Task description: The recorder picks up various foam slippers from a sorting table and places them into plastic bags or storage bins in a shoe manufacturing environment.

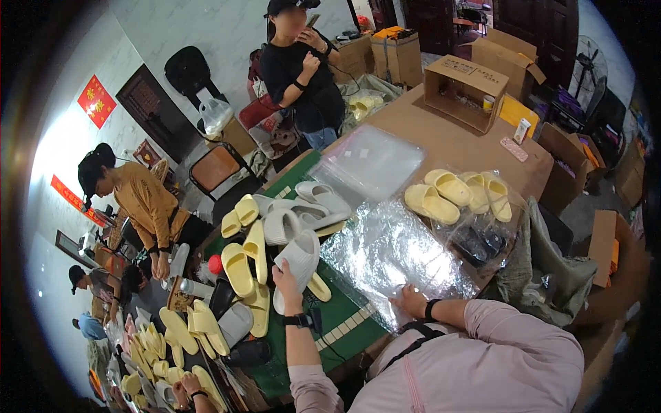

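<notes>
My left hand [287,288] is closed on a grey slide slipper [301,257], which stands tilted over the green mat. Under and around it lie a pile of pale yellow slippers [238,270] and more grey slippers [322,198]. My right hand [412,301] rests on the near edge of a shiny stack of clear plastic bags [394,249], fingers apart and partly stretched out. Just beyond the stack, yellow slippers [441,198] lie on clear plastic, with black slippers [478,241] in clear wrapping beside them.
A second pile of clear bags [380,160] lies farther back. An open cardboard box [463,93] stands at the table's far end, near a pink patterned object [514,149]. Green sacking [544,275] hangs at the right. Co-workers stand opposite and along the left, beside more slippers [180,330].
</notes>
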{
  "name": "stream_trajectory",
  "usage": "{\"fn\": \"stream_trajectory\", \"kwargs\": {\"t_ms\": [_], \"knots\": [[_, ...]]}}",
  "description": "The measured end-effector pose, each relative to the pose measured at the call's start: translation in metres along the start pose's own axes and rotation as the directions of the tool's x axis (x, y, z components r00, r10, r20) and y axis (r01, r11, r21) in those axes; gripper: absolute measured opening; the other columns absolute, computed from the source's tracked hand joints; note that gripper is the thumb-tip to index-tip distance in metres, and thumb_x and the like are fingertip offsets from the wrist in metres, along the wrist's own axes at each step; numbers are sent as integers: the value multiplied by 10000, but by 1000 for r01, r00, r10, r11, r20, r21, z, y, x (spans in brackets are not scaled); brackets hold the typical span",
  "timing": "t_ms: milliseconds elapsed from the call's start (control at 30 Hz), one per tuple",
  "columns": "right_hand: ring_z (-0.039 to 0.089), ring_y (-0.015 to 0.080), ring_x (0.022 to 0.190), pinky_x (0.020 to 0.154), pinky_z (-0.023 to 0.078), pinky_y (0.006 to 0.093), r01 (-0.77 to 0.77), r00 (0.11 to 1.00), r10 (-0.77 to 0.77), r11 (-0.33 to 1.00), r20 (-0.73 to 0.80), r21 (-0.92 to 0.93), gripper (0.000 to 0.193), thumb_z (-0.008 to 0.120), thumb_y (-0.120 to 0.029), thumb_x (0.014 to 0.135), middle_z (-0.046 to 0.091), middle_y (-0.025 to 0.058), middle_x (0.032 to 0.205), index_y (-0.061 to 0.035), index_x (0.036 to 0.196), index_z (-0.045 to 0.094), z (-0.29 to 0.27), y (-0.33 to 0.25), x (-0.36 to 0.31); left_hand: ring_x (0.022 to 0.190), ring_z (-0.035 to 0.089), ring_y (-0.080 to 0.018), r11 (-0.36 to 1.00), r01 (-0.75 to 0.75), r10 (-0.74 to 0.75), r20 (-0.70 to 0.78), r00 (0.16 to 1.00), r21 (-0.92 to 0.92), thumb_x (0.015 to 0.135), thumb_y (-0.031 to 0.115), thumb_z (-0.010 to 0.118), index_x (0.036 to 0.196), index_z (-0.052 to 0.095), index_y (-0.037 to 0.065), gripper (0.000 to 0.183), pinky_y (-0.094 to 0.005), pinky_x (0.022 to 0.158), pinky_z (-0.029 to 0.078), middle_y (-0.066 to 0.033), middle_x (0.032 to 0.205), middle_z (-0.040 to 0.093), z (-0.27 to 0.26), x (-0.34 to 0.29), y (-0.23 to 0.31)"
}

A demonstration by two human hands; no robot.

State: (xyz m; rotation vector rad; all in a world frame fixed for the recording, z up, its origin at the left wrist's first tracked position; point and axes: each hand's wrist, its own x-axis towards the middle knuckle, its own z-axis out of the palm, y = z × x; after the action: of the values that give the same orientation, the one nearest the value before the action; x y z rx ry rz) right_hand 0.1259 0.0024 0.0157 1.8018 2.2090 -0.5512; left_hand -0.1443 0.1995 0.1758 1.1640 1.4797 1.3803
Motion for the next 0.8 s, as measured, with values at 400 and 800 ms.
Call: {"fn": "stream_trajectory", "kwargs": {"t_ms": [400, 800], "knots": [[350, 474, 1186, 951, 371, 482, -152, 973, 213, 878, -87, 453, 725, 341, -543, 894, 330, 345, 1280, 85, 1255, 371, 23, 3, 11, 1009, 441, -209, 894, -115, 102, -53, 993, -433, 927, 200, 447, 1271, 344, 18, 402, -342, 893, 343, -106, 1160, 436, 82, -131, 118], [354, 426, 1193, 954, 299, 579, -147, 968, 33, 879, 250, 454, 435, 407, -367, 862, 354, 259, 1316, -68, 1125, 581, 20, 11, 6, 1255, 346, -220, 913, 281, -2, 687, 726, -295, 926, 170, 459, 1405, 139, 28, 594, -315, 1040, 267, -163, 1387, 315, 189, -165, 21]]}}
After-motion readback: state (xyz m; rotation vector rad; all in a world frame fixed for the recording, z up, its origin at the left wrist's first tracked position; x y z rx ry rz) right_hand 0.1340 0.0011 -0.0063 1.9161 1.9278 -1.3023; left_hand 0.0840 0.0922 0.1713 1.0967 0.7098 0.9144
